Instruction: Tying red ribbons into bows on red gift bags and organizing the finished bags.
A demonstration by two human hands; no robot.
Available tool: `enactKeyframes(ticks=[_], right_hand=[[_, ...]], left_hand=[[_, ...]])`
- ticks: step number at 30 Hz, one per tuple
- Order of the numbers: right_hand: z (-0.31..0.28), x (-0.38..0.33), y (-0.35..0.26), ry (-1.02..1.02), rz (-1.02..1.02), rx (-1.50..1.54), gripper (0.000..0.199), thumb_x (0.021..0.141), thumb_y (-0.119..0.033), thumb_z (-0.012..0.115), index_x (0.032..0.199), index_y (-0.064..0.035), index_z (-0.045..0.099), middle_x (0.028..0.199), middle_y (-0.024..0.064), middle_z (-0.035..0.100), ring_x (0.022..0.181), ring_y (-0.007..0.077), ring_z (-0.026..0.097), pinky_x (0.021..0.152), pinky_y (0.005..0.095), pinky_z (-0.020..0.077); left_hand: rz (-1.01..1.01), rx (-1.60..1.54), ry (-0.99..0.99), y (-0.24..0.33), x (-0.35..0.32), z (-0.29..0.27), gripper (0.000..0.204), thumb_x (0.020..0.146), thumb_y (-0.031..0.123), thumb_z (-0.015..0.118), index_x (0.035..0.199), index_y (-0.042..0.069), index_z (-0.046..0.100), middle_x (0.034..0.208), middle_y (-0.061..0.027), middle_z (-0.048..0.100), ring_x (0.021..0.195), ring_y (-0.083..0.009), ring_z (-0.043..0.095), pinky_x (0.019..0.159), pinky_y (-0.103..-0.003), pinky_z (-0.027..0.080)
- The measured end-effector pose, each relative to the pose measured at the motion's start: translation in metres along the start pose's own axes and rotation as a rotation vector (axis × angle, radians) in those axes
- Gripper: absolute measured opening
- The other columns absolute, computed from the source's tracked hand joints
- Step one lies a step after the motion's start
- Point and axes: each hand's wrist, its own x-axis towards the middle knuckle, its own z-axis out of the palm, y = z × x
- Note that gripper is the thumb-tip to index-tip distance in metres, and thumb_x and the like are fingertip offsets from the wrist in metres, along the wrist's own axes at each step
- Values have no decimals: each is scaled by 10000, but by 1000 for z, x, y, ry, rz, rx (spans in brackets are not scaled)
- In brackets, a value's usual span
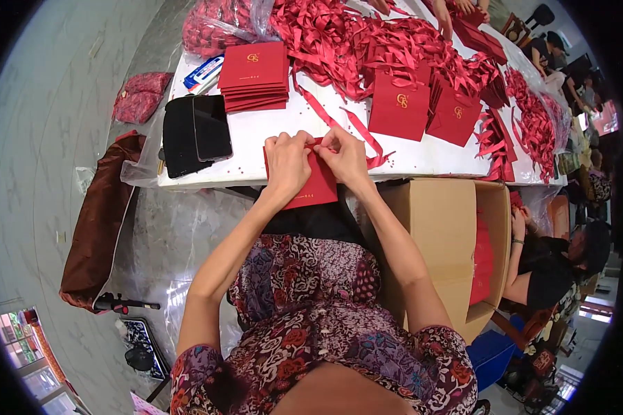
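Where the stack of red bags (pixel 256 69) serves as the reference, the held red bag (pixel 315 185) lies on its near side, slightly to the right, overlapping the near edge of the white table (pixel 422 156). The left hand (pixel 289 162), the nearer of the two to the stack, is clamped on the bag's far left part, fingers bent and thumb at the far edge. The right hand (pixel 344 159) has thumb and forefinger together in a pinch at the far right corner. Whether a ribbon end is caught there cannot be told. Controlling relation: from both sets of fingertips, the bag's body extends away from the stack, between the forearms; its far edge, partly covered, runs crosswise from hand to hand. Which side is longer cannot be told. A phone (pixel 212 131) rests to the near left of the stack, a heap of red ribbons (pixel 325 41) lies to its right, and an open carton (pixel 436 228) stands to its near right.
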Motion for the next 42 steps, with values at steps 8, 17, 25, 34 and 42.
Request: enactKeyframes(ticks=[8,17,25,34,42], right_hand=[[-2,-2,-7,-38,-222,-42,169,791,-25,737,820,6,574,741,97,655,667,168,653,608,295,507],[-5,-7,-3,-64,-385,-82,230,764,-64,771,829,-10,557,758,91,621,667,206,616,589,328,486],[-21,-4,-13,-58,-350,-106,248,773,-165,765,867,-16,589,852,114,557,811,277,572,692,381,461],[-32,18,-2,-464,-51,267,187,932,-176,628,996,-8,681,876,65,670,780,130,608,694,287,496],[-37,33,12,-655,-44,332,211,937,-178,639,1002,16,690,881,33,683,779,85,596,688,245,486]], left_hand=[[-72,-186,-66,-8,-1,-5,154,790,8,637,935,54,664,803,-106,688,844,-273,623,869,-394,368],[-238,-423,-135,-15,-4,-5,139,801,87,653,932,61,689,831,-90,722,836,-266,688,883,-375,405],[-7,-101,-119,-5,-2,-26,114,826,132,661,929,87,682,778,-87,695,763,-286,637,854,-380,375],[262,16,-18,7,0,-40,115,798,134,698,906,101,677,783,-39,675,778,-242,571,831,-390,355],[537,101,77,10,6,-41,97,792,135,708,887,136,687,796,1,659,775,-192,541,831,-378,351]])
